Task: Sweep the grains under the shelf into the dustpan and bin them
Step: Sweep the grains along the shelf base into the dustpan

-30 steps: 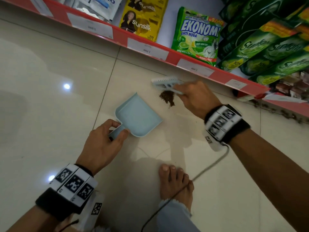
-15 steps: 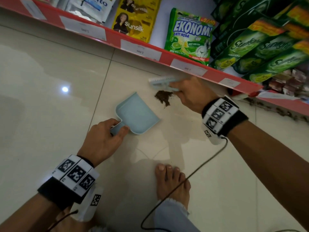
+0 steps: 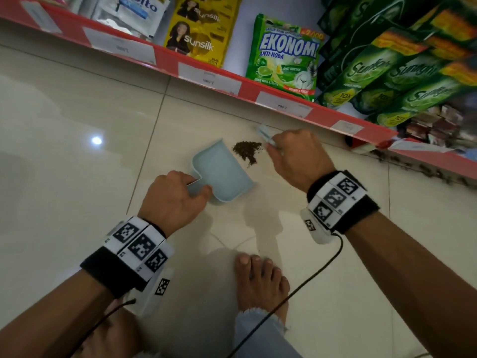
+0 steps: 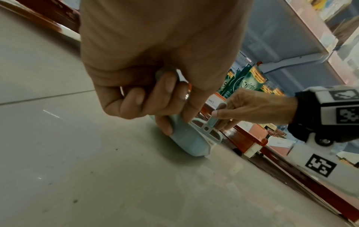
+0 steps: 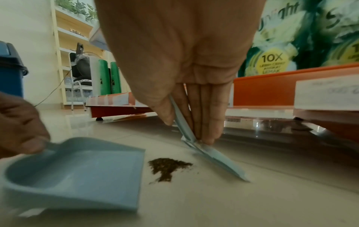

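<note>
Lying just beside empty dustpan [image 3: 222, 169]: grains [image 3: 247, 150].

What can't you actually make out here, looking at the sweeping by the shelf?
- Brush bristles: blurred in the right wrist view; the right hand covers most of the brush in the head view.
- Dustpan handle: wrapped inside the left hand.
- Any grains farther under the shelf: dark shadow in the right wrist view.
- Bin: cut off by the left edge.

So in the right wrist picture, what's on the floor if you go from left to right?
Left hand → dustpan → pile of grains → brush, held by the right hand.
</note>
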Motion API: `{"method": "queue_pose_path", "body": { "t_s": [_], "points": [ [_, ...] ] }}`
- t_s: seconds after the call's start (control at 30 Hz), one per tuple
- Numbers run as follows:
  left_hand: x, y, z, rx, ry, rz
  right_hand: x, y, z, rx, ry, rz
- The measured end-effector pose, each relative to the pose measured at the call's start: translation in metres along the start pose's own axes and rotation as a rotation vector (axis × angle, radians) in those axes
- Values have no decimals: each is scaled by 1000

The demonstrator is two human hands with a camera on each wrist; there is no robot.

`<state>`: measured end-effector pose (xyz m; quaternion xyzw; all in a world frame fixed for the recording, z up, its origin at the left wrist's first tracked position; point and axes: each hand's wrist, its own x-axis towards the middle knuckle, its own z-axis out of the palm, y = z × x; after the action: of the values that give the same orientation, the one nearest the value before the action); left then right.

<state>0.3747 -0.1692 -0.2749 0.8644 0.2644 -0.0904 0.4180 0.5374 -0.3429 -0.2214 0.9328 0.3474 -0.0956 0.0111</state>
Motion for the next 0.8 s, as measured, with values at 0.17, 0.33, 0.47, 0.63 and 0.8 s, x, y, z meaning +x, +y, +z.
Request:
{"method": "queue_pose_path", "body": {
  "t_s": [0.17, 0.33, 0.47, 0.63, 0.8],
  "points": [
    [6, 6, 3, 31, -40, -104, -14, -12, 6, 168, -43, -112],
    [5, 7, 3, 41, -52, -132, -20, -13, -8, 344, 148, -114],
    [6, 7, 5, 64, -69, -163, -6, -3, -10, 221, 159, -30],
    [3, 5, 7, 89, -80, -169, -10, -18, 4, 147, 30, -74],
    [-2, 6, 5, 44, -77, -157, -25, -32, 1, 380, 71, -132]
  ]
}}
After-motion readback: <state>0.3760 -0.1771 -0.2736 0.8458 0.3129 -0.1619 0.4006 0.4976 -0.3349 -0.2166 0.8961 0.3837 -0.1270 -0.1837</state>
